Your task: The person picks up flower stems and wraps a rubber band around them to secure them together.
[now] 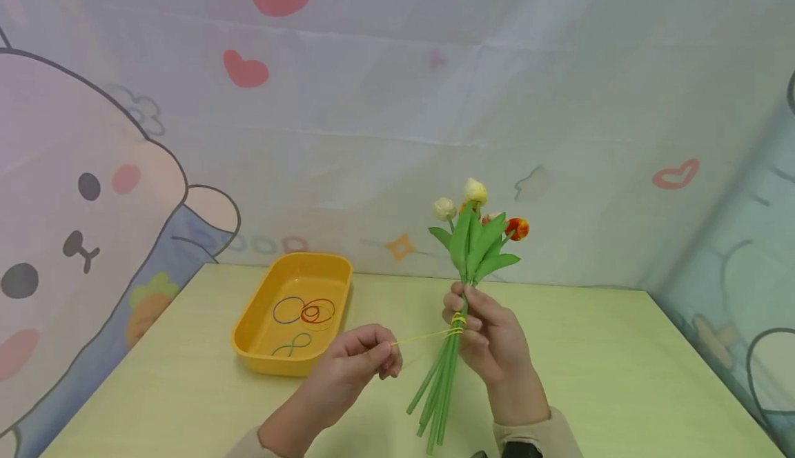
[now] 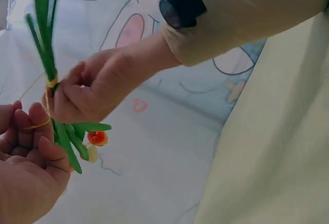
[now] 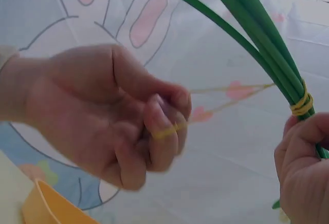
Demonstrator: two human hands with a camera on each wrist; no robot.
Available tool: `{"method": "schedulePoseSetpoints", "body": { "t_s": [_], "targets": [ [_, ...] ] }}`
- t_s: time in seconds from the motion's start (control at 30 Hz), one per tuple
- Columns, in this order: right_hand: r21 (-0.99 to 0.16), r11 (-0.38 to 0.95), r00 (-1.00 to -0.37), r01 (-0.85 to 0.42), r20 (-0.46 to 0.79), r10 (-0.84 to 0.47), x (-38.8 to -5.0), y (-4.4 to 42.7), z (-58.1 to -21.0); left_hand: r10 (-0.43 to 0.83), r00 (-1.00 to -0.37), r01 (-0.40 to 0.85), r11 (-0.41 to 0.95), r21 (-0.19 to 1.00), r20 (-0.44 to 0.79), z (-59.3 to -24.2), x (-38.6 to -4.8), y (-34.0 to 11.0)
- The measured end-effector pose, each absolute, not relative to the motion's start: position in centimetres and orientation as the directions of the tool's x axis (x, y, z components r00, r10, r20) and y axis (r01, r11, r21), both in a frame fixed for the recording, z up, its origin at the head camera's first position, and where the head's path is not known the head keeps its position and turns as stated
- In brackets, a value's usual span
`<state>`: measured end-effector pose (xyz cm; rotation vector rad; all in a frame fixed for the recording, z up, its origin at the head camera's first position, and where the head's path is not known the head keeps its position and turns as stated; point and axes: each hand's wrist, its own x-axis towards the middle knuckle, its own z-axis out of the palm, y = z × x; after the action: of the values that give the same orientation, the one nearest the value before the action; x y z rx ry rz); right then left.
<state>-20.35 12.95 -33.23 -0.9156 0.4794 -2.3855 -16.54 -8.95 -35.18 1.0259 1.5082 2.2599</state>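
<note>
A bunch of artificial tulips with green stems [image 1: 448, 375] is gripped upright, blooms up, by my right hand [image 1: 497, 341], just below the leaves [image 1: 475, 244]. Yellow rubber band is wound several times round the stems [image 3: 302, 105] beside the right fingers. From there a stretched loop of the band [image 3: 231, 88] runs to my left hand [image 1: 354, 368], whose curled fingers and thumb hold its end. In the right wrist view the loop passes round a finger of the left hand [image 3: 103, 111]. White, yellow and orange-red blooms [image 1: 517, 229] top the bunch.
A yellow tray [image 1: 248, 347] stands on the light green table [image 1: 621, 375] behind the left hand, with several coloured rubber bands [image 1: 288, 310] inside. A printed cloth backdrop [image 1: 373, 99] hangs behind the table.
</note>
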Motion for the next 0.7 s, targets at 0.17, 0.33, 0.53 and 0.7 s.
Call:
{"method": "schedulePoseSetpoints", "body": {
  "t_s": [0.17,0.33,0.53,0.7],
  "targets": [
    [-0.311,-0.874,-0.775,0.372,0.414,-0.477,-19.4,12.1,-32.7,0.474,-0.817,0.063,-0.493,0.868,0.329,-36.9,-16.6,-6.1],
    [-0.404,-0.913,-0.956,0.062,0.239,-0.171,-18.8,10.9,-32.3,0.403,-0.887,-0.056,-0.578,0.814,0.225,-37.4,-16.0,-3.9],
    [-0.757,-0.546,-0.931,-0.359,0.249,0.268,-19.5,9.8,-33.1,0.353,-0.93,-0.133,-0.589,0.797,0.106,-36.7,-15.0,-2.5],
    [-0.801,-0.15,-0.81,-0.58,0.547,0.209,-20.6,9.6,-34.6,0.348,-0.937,-0.177,-0.508,0.843,0.013,-34.8,-14.7,-3.6]
  ]
}}
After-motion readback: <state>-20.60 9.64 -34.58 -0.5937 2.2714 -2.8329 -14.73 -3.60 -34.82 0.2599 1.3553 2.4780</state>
